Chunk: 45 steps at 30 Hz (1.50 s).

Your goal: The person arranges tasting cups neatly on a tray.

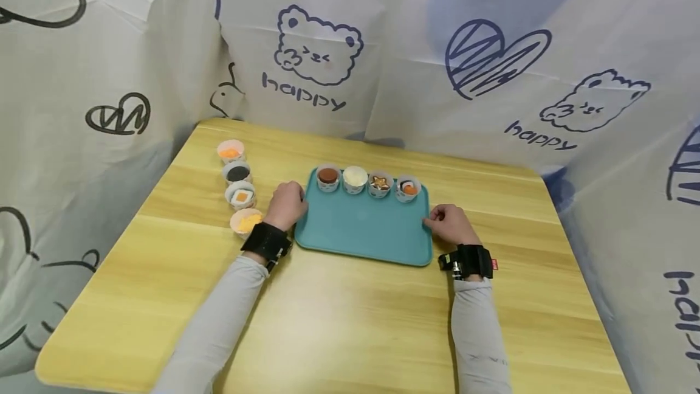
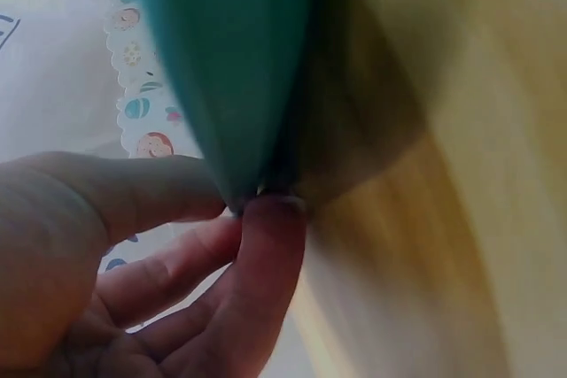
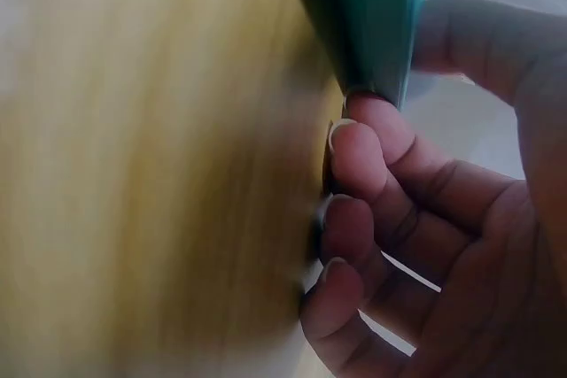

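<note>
A teal tray (image 1: pixel 363 230) lies between both hands, with paper cups along its far side: one brown-topped (image 1: pixel 329 177), one cream-topped (image 1: pixel 355 180), one with a gold star (image 1: pixel 380 183), one with orange and dark pieces (image 1: pixel 408 188). My left hand (image 1: pixel 287 207) pinches the tray's left edge, thumb above and fingertips beneath, as the left wrist view shows close to the tray rim (image 2: pixel 235 59). At the opposite edge, my right hand (image 1: pixel 451 224) holds the rim between thumb and fingers; the right wrist view shows its fingertips (image 3: pixel 359 161) under the tray (image 3: pixel 376 24).
Left of the tray, more filled paper cups stand in a row: one with orange bits (image 1: pixel 231 151), a black-topped one (image 1: pixel 237 172), a white-and-orange one (image 1: pixel 240 196), a yellow one (image 1: pixel 247 222) beside my left wrist. Printed cloth (image 1: pixel 404 78) hangs behind the wooden table (image 1: pixel 350 321).
</note>
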### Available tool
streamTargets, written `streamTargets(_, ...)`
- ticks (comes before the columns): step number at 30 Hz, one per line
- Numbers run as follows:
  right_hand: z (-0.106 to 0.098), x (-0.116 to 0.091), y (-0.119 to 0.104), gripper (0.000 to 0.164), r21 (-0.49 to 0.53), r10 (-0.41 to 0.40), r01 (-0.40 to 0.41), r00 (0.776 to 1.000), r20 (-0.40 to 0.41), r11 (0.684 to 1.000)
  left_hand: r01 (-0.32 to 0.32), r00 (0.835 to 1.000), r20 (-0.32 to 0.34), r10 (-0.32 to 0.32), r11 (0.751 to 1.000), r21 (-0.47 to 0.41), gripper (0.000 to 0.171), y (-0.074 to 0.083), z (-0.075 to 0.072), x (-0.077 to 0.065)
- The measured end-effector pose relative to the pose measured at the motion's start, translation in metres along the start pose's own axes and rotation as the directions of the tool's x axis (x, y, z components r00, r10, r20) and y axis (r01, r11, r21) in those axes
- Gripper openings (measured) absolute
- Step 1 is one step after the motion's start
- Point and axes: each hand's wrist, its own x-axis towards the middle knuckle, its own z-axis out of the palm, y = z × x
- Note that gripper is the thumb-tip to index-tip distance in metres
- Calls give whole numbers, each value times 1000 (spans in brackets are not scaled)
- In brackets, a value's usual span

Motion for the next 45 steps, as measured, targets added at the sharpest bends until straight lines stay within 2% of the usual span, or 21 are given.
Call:
streamTargets(2, -4, -3, 4, 20, -3, -2, 2, 1000, -13, 1000, -8, 1000, 15, 8, 1000, 8, 39, 4, -1, 3)
streamTargets(5, -9, -8, 9, 19, -8, 8, -8, 1000, -24, 1000, -27, 998, 53, 27, 1000, 4, 14, 12, -10, 5)
streamTargets(6, -11, -10, 11, 19, -11, 13, -13, 1000, -24, 1000, -31, 998, 62, 31, 1000, -2, 16, 14, -15, 4)
streamTargets(8, -14, -14, 13, 19, -14, 25, -26, 999, -19, 1000, -39, 998, 56, 40, 999, -10, 33, 18, -27, 0)
streamTargets(9, -15, -15, 14, 19, -16, 29, -29, 999, -20, 999, -36, 998, 46, 36, 999, -5, 37, 20, -34, -3)
streamTargets(12, -18, -17, 18, 20, -14, 32, -33, 999, -20, 999, -27, 1000, -6, 28, 999, 43, 39, 18, -50, -16)
streamTargets(15, -19, -16, 21, 21, -24, 26, -27, 999, -24, 999, -1, 999, -34, 5, 994, 108, 40, 13, -60, -28)
streamTargets(20, -20, -14, 24, 22, -36, 34, -35, 999, -24, 999, 44, 999, -19, -41, 990, 138, 45, 5, -63, -43)
streamTargets(27, -20, -14, 25, 22, -30, 22, -22, 1000, -13, 999, 13, 1000, 3, -14, 983, 184, 52, -3, -63, -56)
streamTargets(32, -13, -11, 21, 21, -33, 4, -4, 1000, 8, 999, 45, 999, 20, -49, 985, 169, 52, -13, -65, -69)
streamTargets(36, -9, -7, 16, 31, -32, -12, 14, 999, 53, 999, 51, 999, 9, -53, 988, 148, 50, -21, -67, -75)
streamTargets(39, -6, -5, 11, 40, -23, -22, 24, 995, 92, 999, 59, 998, 5, -60, 989, 134, 51, -24, -72, -79)
streamTargets(45, -5, -4, -6, 42, -16, -47, 49, 991, 126, 999, 79, 997, -2, -79, 990, 114, 51, -25, -79, -85)
